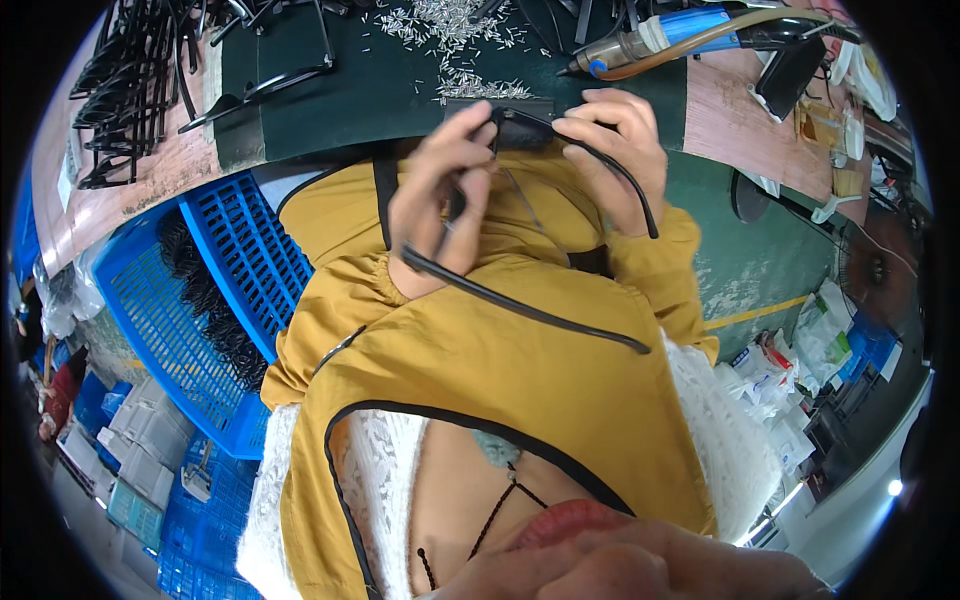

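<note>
A black eyeglass frame is held between my two hands at the bench's front edge, one temple stretching back over the mustard-yellow apron and the other curving below my right hand. My left hand, partly smeared by motion, is closed around the left side of the frame and hides much of it. The fingers of my right hand pinch the frame near its other hinge. Just beyond them, a heap of small silvery metal pins lies on the dark green mat.
A blue-and-clear power screwdriver with a hose lies at the right back. Black eyeglass frames are piled at the left, with another pair on the mat. Blue baskets stand at my left, one holding black parts.
</note>
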Demonstrator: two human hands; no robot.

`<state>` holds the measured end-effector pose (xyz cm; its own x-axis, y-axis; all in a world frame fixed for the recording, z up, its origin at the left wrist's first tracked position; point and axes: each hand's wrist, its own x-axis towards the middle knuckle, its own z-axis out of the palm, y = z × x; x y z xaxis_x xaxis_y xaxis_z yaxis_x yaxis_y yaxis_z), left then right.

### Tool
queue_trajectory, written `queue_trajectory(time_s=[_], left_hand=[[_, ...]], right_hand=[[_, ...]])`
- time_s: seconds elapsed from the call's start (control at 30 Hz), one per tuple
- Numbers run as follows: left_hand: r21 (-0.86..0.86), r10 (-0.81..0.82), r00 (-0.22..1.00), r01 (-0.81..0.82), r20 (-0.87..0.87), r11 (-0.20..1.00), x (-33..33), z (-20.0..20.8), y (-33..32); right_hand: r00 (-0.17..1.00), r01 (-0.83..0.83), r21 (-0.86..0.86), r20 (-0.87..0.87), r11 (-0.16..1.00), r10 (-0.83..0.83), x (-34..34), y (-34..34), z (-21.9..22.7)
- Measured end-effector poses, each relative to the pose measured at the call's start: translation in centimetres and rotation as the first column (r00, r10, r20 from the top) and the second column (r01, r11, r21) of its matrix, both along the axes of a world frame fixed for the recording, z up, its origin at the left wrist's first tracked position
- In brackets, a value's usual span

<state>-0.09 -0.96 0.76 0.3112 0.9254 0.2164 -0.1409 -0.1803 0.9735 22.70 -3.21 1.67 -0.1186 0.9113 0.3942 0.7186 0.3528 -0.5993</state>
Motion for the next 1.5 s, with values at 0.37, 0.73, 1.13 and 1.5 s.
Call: queue_trajectory(time_s=[0.37, 0.73, 1.13, 1.5], left_hand=[[0.142, -0.098, 0.92, 0.163, -0.381, 0.976, -0.5, 0.8, -0.4], [0.214, -0.081, 0.922, 0.171, -0.378, 0.962, -0.9, 0.0, 0.1], [0.238, -0.072, 0.936, 0.161, -0.344, 0.958, -0.9, -0.5, 0.2], [0.232, -0.141, 0.964, 0.194, -0.226, 0.953, -1.9, -1.6, 0.7]], right_hand=[[0.225, 0.418, 0.024, -0.971, 0.908, -0.078, 1.2, 10.8, 1.9], [0.084, -0.339, -0.046, -0.996, 0.94, -0.018, -1.9, 9.8, 1.3], [-0.019, -0.398, 0.079, -0.997, 0.914, 0.078, -1.4, 10.7, 1.0], [-0.065, -0.557, 0.077, -0.997, 0.827, 0.049, -1.6, 10.3, 0.3]])
